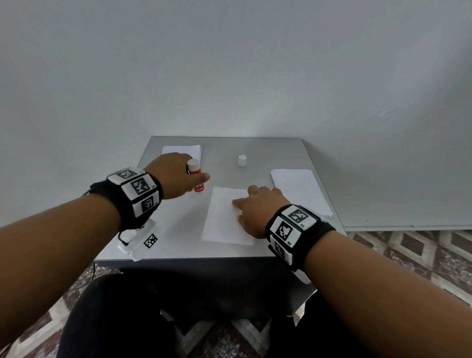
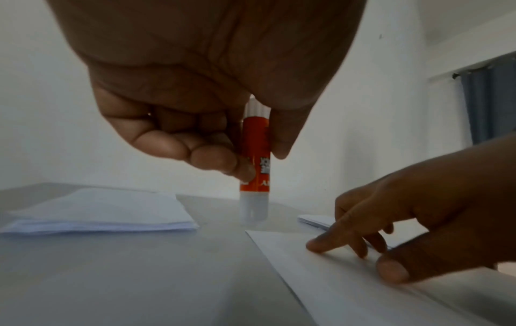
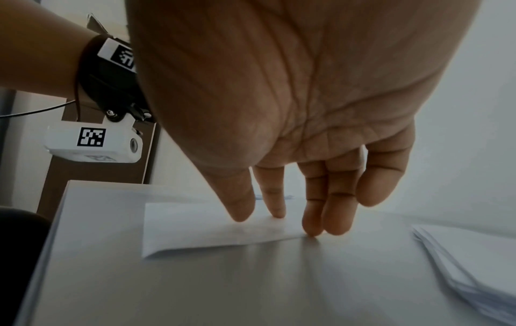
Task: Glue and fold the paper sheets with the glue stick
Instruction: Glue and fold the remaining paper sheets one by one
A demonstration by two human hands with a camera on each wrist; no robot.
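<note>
A grey worktop (image 1: 268, 151) is seen against a pale wall, above a patterned floor (image 1: 420, 266). A stack of paper (image 1: 302, 190) is laid at the worktop's 3 o'clock edge, and a smaller stack of folded sheets (image 1: 193, 149) at 11 o'clock. A single sheet (image 1: 220, 217) is spread at the centre. It is pressed flat along its 3 o'clock side by the right hand (image 1: 253, 210), whose grip is opened out with straight fingertips (image 3: 314, 229) on the paper and nothing held. The glue stick (image 1: 196, 179) is kept upright, nozzle down, just off the sheet's 11 o'clock corner, by the left hand (image 1: 170, 175), whose grip is curled round the red barrel. A white cap (image 1: 242, 160) is stood alone at 12 o'clock.
</note>
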